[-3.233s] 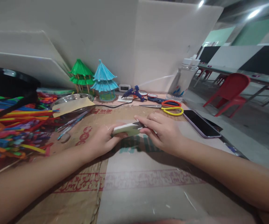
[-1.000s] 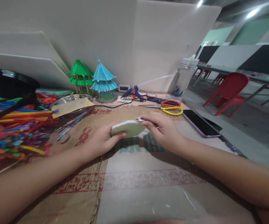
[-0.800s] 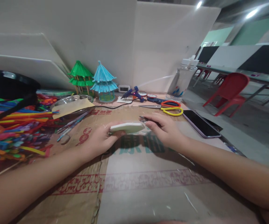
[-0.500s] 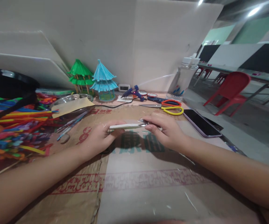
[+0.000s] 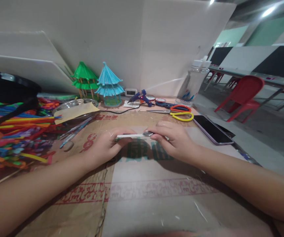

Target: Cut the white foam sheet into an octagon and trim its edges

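Observation:
My left hand (image 5: 107, 144) is closed, pinching a thin flat white piece (image 5: 129, 135) between thumb and fingers. The piece is held level above the cardboard, edge toward me. My right hand (image 5: 173, 138) is closed around a small metal tool (image 5: 147, 133) whose grey tip touches the right end of the white piece. Most of the tool is hidden by my fingers, so its exact kind is unclear. Under both hands lies a translucent sheet (image 5: 142, 210) over printed cardboard (image 5: 82, 214), with thin white slivers scattered on it.
Bundles of coloured pipe cleaners (image 5: 13, 138) lie left, near a metal bowl (image 5: 65, 105). Behind stand a green model pavilion (image 5: 84, 79), a blue one (image 5: 109, 85) and a glue gun (image 5: 140, 97). Scissors (image 5: 181, 113), a phone (image 5: 213, 130) and a clear bottle (image 5: 191, 82) are at right.
The metal tool's tip has shifted slightly left and closed up on the white piece's end. The white piece has tilted to show a thinner edge. Both arms stay nearly in place.

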The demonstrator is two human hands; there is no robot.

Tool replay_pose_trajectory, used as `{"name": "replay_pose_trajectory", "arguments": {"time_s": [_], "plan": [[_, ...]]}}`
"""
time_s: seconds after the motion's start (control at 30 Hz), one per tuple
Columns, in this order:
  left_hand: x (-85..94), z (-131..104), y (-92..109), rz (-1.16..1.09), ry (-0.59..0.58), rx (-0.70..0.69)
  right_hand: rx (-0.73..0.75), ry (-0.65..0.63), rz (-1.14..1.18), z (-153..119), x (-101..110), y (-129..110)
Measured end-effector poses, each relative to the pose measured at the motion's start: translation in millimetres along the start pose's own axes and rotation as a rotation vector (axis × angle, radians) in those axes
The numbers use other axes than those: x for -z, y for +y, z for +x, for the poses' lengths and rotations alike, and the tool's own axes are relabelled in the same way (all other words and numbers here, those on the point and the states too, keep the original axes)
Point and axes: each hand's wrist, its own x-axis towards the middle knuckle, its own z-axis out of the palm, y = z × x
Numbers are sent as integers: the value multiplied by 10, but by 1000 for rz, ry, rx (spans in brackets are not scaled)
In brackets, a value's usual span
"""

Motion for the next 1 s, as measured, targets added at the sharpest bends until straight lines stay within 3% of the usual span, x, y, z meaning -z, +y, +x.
{"name": "replay_pose_trajectory", "arguments": {"time_s": [0.5, 1.0], "plan": [[2, 1, 0, 8, 7, 36, 0, 47, -9, 1, 13, 10], [-1, 7, 0, -16, -20, 33, 11, 13, -16, 5, 7, -5]]}}
